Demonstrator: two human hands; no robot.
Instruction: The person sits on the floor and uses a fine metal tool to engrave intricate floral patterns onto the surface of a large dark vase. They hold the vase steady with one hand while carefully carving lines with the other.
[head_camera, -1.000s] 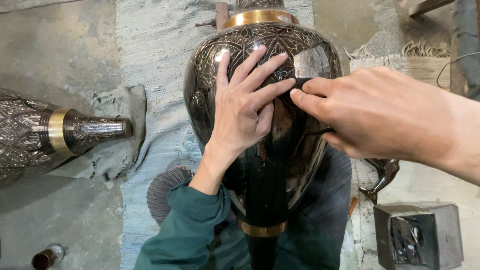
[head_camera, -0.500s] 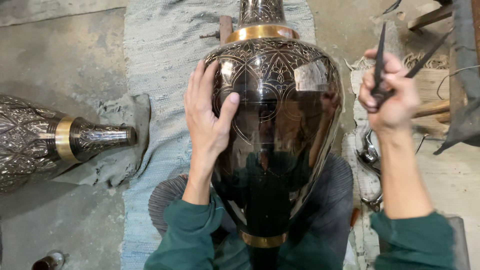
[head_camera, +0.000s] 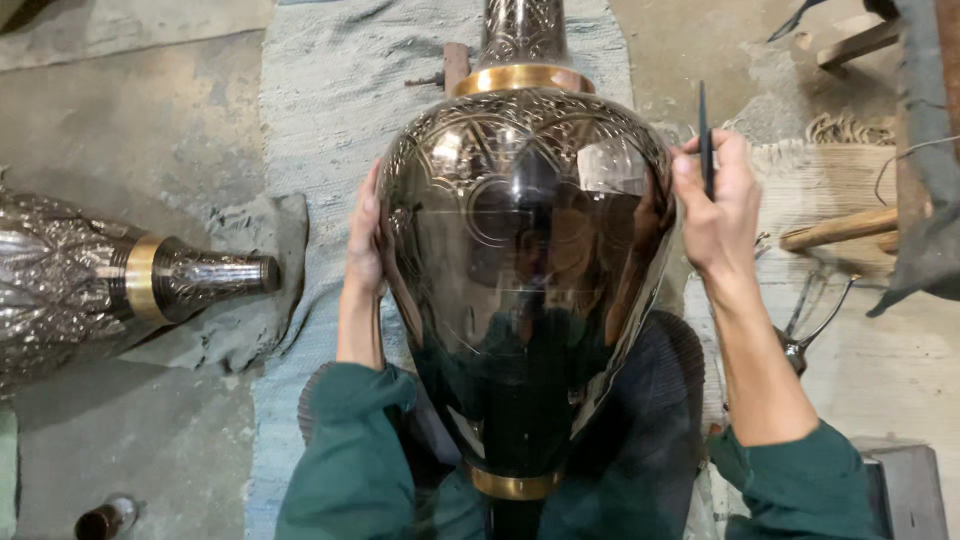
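Note:
A large dark polished metal vase with engraved patterns and brass bands lies across my lap, its neck pointing away from me. My left hand presses flat against the vase's left side. My right hand rests against the vase's right side and grips a thin dark pointed tool that sticks upward between the fingers. Both arms wear dark green sleeves. The lower part of the vase is smooth and mirrors my arms.
A second engraved metal vase lies on its side at the left on a grey cloth. A grey woven mat covers the floor under the work. Wooden sticks and metal tongs lie at the right.
My left hand slid from the top of the vase down to its left side. My right hand came off the surface, lifted the tool, then settled against the right side.

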